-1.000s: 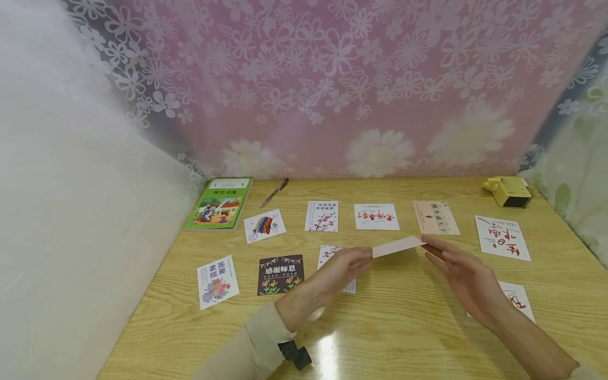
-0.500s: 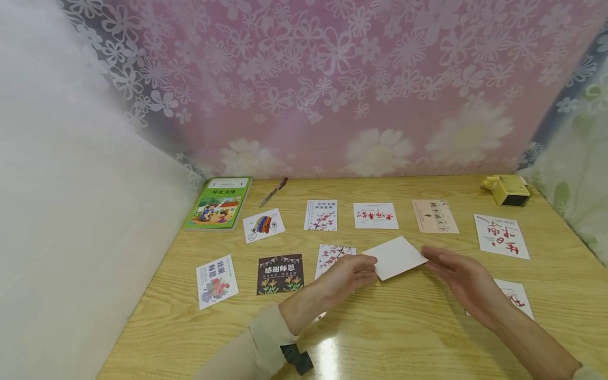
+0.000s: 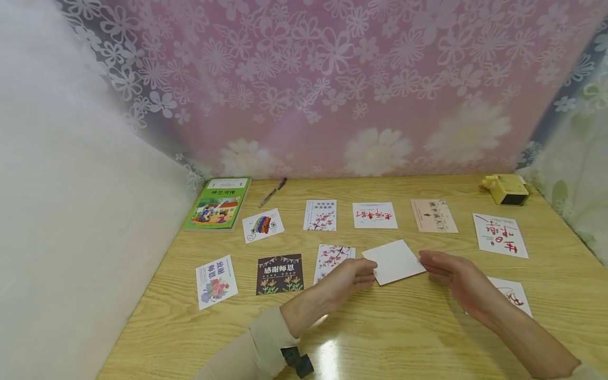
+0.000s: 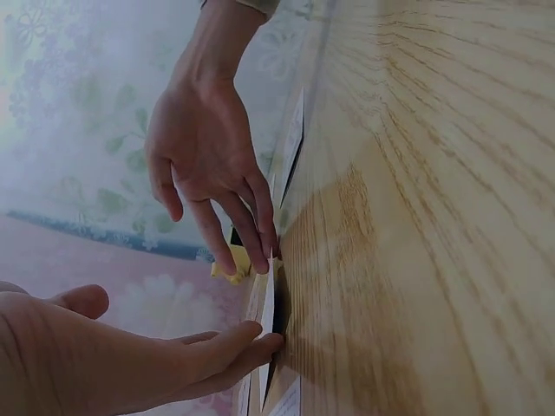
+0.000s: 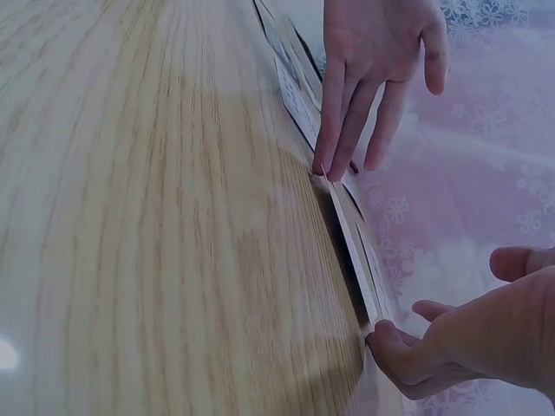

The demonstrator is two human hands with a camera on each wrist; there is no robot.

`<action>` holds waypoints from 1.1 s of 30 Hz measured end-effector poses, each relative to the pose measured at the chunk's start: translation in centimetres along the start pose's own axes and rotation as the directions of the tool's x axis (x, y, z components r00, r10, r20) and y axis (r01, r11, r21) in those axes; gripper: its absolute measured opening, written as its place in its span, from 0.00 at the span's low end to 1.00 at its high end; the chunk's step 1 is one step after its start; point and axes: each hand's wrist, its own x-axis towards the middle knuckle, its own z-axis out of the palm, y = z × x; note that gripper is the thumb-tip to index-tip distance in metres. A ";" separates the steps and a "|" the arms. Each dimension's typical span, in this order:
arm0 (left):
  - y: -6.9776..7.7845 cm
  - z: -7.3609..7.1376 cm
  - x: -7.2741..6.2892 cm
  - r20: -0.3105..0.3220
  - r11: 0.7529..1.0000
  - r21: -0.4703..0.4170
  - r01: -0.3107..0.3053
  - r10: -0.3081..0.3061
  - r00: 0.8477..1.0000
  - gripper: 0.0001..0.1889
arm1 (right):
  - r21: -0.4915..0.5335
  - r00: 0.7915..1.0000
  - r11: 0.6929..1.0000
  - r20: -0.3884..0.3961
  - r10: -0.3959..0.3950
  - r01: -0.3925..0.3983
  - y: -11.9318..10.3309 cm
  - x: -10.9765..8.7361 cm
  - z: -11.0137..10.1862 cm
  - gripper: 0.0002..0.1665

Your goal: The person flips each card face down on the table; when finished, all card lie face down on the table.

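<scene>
Above the wooden table (image 3: pixel 389 338), the left hand (image 3: pixel 344 278) and right hand (image 3: pixel 459 278) face each other, fingers nearly straight and thumbs free, neither closed on anything; between their fingertips, touched at opposite edges, is the white card (image 3: pixel 395 262), blank face up. A dark card (image 3: pixel 280 274) lies left of the left hand, and the pen (image 3: pixel 273 192) well beyond that hand.

Surface (image 3: pixel 394 338): pale woodgrain, kinda shiny
Back left: green book (image 3: pixel 219 207), pen (image 3: pixel 273 192) near it
Back right: small yellow gadget (image 3: pixel 506 189)
Cards (image 3: pixel 280 275): scattered around
</scene>
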 end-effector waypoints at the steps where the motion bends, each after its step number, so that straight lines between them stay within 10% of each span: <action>1: 0.0 0.0 0.0 -0.009 1.000 0.005 0.004 -0.004 1.000 0.28 | 0.005 1.000 1.000 0.004 -0.003 0.003 0.0 0.0 -0.1 0.29; 10: 0.2 0.0 -0.5 -0.069 0.997 0.073 0.039 -0.034 0.997 0.30 | 0.170 0.990 0.982 0.097 -0.105 0.088 0.3 -0.9 -2.1 0.24; 20: 0.0 0.3 1.9 0.150 0.997 0.011 -0.079 0.076 0.986 0.27 | 0.331 0.932 0.927 0.247 -0.264 0.175 0.0 -2.6 -6.1 0.33; 33: -0.1 5.9 6.8 0.141 0.986 -0.157 0.047 -0.025 0.990 0.21 | 0.498 0.964 0.837 0.009 -0.265 0.226 2.7 -6.2 -10.4 0.37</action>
